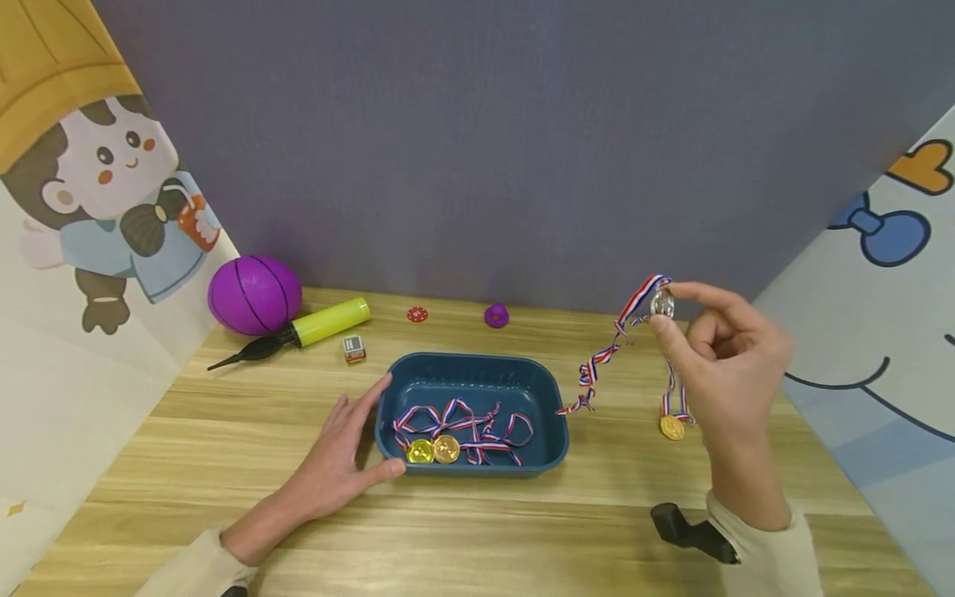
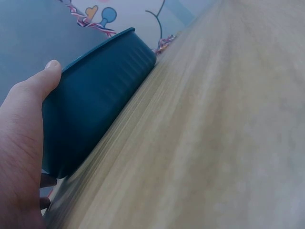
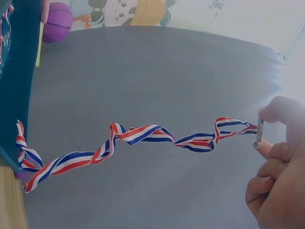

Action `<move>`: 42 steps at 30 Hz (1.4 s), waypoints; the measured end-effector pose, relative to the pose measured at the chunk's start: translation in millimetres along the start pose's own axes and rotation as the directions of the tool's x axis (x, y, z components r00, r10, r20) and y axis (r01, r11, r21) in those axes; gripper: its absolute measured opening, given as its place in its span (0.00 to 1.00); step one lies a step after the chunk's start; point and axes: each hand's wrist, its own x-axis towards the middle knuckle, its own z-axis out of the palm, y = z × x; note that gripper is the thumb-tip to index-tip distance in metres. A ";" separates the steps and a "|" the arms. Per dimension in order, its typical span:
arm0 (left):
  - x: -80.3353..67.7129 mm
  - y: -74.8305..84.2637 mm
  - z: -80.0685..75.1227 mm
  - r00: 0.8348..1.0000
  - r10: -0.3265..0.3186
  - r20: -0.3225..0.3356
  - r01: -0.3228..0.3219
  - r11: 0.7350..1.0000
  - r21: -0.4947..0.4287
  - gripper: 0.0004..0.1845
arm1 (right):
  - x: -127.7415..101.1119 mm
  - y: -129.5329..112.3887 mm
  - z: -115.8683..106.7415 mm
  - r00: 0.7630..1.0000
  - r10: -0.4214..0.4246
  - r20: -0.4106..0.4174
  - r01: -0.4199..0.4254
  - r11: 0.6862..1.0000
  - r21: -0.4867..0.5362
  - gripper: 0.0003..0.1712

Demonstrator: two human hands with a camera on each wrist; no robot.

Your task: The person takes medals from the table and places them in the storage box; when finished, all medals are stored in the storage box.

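Note:
My right hand [image 1: 734, 356] pinches a silver medal [image 1: 661, 304] between thumb and index finger, above the right side of the table. From it hangs a twisted red, white and blue ribbon [image 3: 157, 133], its lower end near the right rim of a dark teal basin [image 1: 477, 470]. My left hand [image 1: 339, 448] rests against the basin's left end, fingers fairly straight, with the thumb at the front corner. Inside the basin lie a yellow medal [image 1: 420, 451] and a gold medal [image 1: 446, 449] among loose striped ribbons. Another gold medal [image 1: 672, 427] with a ribbon is right of the basin, partly behind my right hand.
Along the back left are a purple ball [image 1: 255, 294], a yellow and black hand pump [image 1: 332, 322] and a small box [image 1: 354, 348]. Behind the basin lie a red chip [image 1: 417, 314] and a purple ring-like object [image 1: 496, 315]. A grey wall [image 1: 477, 166] bounds the back.

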 end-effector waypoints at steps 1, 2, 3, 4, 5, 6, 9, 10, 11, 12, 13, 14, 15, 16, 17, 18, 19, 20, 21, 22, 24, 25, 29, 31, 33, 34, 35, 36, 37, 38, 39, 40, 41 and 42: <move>0.0 0.0 0.0 1.000 0.000 0.000 0.000 1.000 -0.001 0.60 | -1.3 -1.2 1.7 1.000 -0.002 0.012 0.002 1.000 0.004 0.18; 0.0 0.1 -0.1 1.000 0.001 0.000 -0.001 1.000 -0.001 0.59 | -2.7 -2.2 3.2 1.000 -0.002 0.025 0.002 1.000 0.003 0.18; 0.0 0.1 -0.1 1.000 0.001 -0.001 -0.001 1.000 -0.001 0.59 | -3.9 -2.9 4.9 0.999 -0.002 0.037 0.002 1.000 0.005 0.18; 0.0 0.1 -0.2 1.000 0.001 -0.001 -0.001 1.000 0.001 0.60 | -5.1 -3.3 6.6 0.999 -0.004 0.047 0.004 1.000 0.004 0.18; -0.1 0.1 -0.3 1.000 0.001 -0.002 -0.001 1.000 0.001 0.60 | -6.2 -3.5 8.2 0.998 -0.005 0.056 0.005 1.000 0.004 0.18; -0.2 0.1 -0.3 1.000 0.001 -0.002 -0.001 1.000 0.000 0.60 | -7.3 -3.6 9.6 0.998 -0.009 0.066 0.009 1.000 -0.003 0.18; -0.3 0.2 -0.6 1.000 0.004 -0.004 -0.004 1.000 0.000 0.60 | -10.7 -3.7 13.3 0.995 -0.017 0.102 0.022 0.998 -0.053 0.18; -0.2 0.2 -0.6 1.000 0.005 -0.004 -0.005 1.000 -0.001 0.60 | -11.9 -3.2 14.1 0.993 -0.015 0.117 0.023 0.997 -0.073 0.18; -0.1 0.2 -0.5 1.000 0.004 -0.004 -0.004 1.000 -0.001 0.60 | -13.1 -2.5 14.6 0.991 -0.008 0.133 0.021 0.995 -0.098 0.18; 0.1 0.3 -0.3 1.000 0.005 -0.003 -0.005 1.000 -0.001 0.60 | -14.4 -1.2 14.9 0.989 -0.001 0.150 0.020 0.992 -0.125 0.19; 0.2 0.3 -0.2 1.000 0.004 -0.002 -0.004 1.000 -0.001 0.60 | -15.7 0.7 15.2 0.986 0.007 0.167 0.020 0.987 -0.157 0.20; 0.3 0.2 0.1 1.000 0.004 -0.002 -0.004 1.000 0.000 0.60 | -17.1 3.4 15.2 0.983 0.014 0.183 0.021 0.982 -0.185 0.21; 0.3 0.2 0.3 1.000 0.004 -0.001 -0.004 1.000 -0.001 0.60 | -18.6 6.0 15.2 0.979 0.023 0.200 0.022 0.975 -0.220 0.21; 0.4 0.2 0.5 1.000 0.003 -0.001 -0.003 1.000 -0.002 0.60 | -20.2 9.3 15.1 0.976 0.031 0.217 0.022 0.970 -0.240 0.22; 0.5 0.2 0.6 1.000 0.004 -0.001 -0.004 1.000 -0.002 0.60 | -22.1 12.5 15.2 0.972 0.040 0.230 0.024 0.963 -0.269 0.23; 0.6 0.3 0.7 1.000 0.006 -0.001 -0.006 1.000 -0.003 0.60 | -24.1 15.9 15.2 0.969 0.045 0.244 0.029 0.956 -0.291 0.23; 0.6 0.4 0.7 1.000 0.007 -0.002 -0.007 1.000 -0.003 0.60 | -26.3 18.6 15.5 0.965 0.057 0.256 0.026 0.951 -0.308 0.23; 0.6 0.5 0.7 1.000 0.010 -0.003 -0.010 1.000 -0.003 0.60 | -28.8 21.1 15.9 0.962 0.069 0.265 0.021 0.946 -0.323 0.23; 0.6 0.7 0.6 1.000 0.011 -0.003 -0.011 1.000 -0.002 0.60 | -31.3 23.3 16.5 0.958 0.080 0.275 0.017 0.942 -0.335 0.23; 0.6 0.9 0.5 1.000 0.012 -0.003 -0.012 1.000 -0.002 0.60 | -33.9 25.4 17.1 0.955 0.091 0.284 0.013 0.939 -0.345 0.22; 0.5 1.1 0.2 1.000 0.011 -0.003 -0.011 1.000 -0.001 0.60 | -39.0 28.6 18.7 0.946 0.113 0.304 0.004 0.933 -0.359 0.22; 0.4 1.1 0.1 1.000 0.010 -0.003 -0.010 1.000 -0.001 0.60 | -41.7 30.0 19.7 0.941 0.128 0.312 -0.006 0.931 -0.365 0.21; -0.1 1.1 -0.6 1.000 0.004 -0.002 -0.004 1.000 0.000 0.60 | -51.3 35.2 24.7 0.922 0.181 0.342 -0.031 0.916 -0.401 0.20; -0.2 1.0 -0.8 1.000 0.004 -0.002 -0.004 1.000 0.002 0.60 | -56.4 38.5 27.4 0.912 0.206 0.355 -0.043 0.908 -0.417 0.19; -0.2 1.0 -0.8 1.000 0.006 -0.003 -0.006 1.000 0.003 0.60 | -61.6 42.7 29.6 0.900 0.223 0.375 -0.045 0.902 -0.430 0.18; -0.1 0.9 -0.8 1.000 0.007 -0.004 -0.007 1.000 0.003 0.60 | -64.1 45.1 30.8 0.893 0.228 0.387 -0.044 0.902 -0.430 0.18; -0.1 0.8 -0.7 1.000 0.009 -0.005 -0.008 1.000 0.004 0.60 | -66.7 47.6 31.9 0.886 0.232 0.400 -0.042 0.902 -0.429 0.18; -0.1 0.6 -0.7 1.000 0.009 -0.005 -0.009 1.000 0.005 0.60 | -69.1 49.9 33.0 0.880 0.231 0.416 -0.036 0.904 -0.426 0.18; -0.1 0.2 -0.6 1.000 0.008 -0.005 -0.008 1.000 0.004 0.60 | -71.5 52.3 33.9 0.873 0.233 0.429 -0.034 0.905 -0.423 0.18; -0.1 0.0 -0.5 1.000 0.008 -0.004 -0.008 1.000 0.005 0.60 | -73.7 54.3 34.9 0.866 0.237 0.441 -0.032 0.905 -0.424 0.18; -0.1 -0.3 -0.4 1.000 0.007 -0.003 -0.007 1.000 0.006 0.60 | -75.7 56.2 35.9 0.859 0.241 0.453 -0.030 0.905 -0.425 0.17; 0.0 -0.6 -0.2 1.000 0.006 -0.003 -0.006 1.000 0.007 0.60 | -77.8 57.9 36.8 0.852 0.246 0.463 -0.027 0.903 -0.429 0.17; 0.1 -0.8 0.0 1.000 0.005 -0.001 -0.005 1.000 0.007 0.60 | -79.8 59.2 37.6 0.845 0.254 0.471 -0.028 0.900 -0.434 0.17; 0.0 -1.0 0.1 1.000 0.004 0.000 -0.004 1.000 0.006 0.60 | -81.6 60.5 38.3 0.836 0.266 0.479 -0.036 0.899 -0.436 0.17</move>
